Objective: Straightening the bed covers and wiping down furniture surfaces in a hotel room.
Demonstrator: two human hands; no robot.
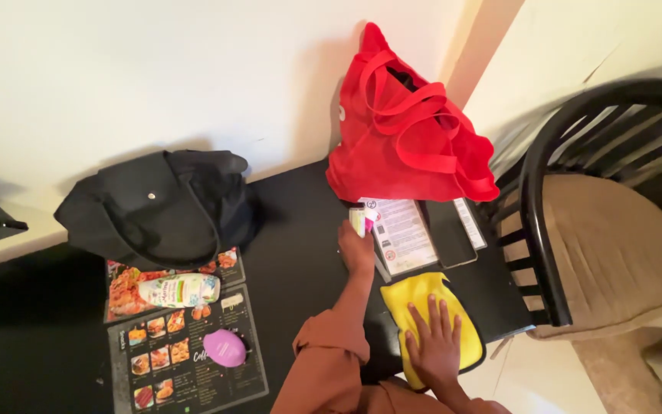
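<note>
Pressing flat on the square yellow microfibre cloth point(432, 318), the right hand point(434, 343) lies open, fingers spread, palm down, gripping nothing; the cloth sits near the front right edge of the black tabletop point(300, 253). Even pressure through the whole palm looks the best way to keep the cloth from bunching. Beyond it, the left hand point(356, 247) is clenched around a small white bottle with a pink band point(359, 221), held upright just beside a clear stand with a white printed card point(401, 234) and a dark phone point(448, 234); keeping the bottle vertical should avoid drips on the card. Farther back slumps a red fabric tote bag point(408, 130), touching the wall.
</note>
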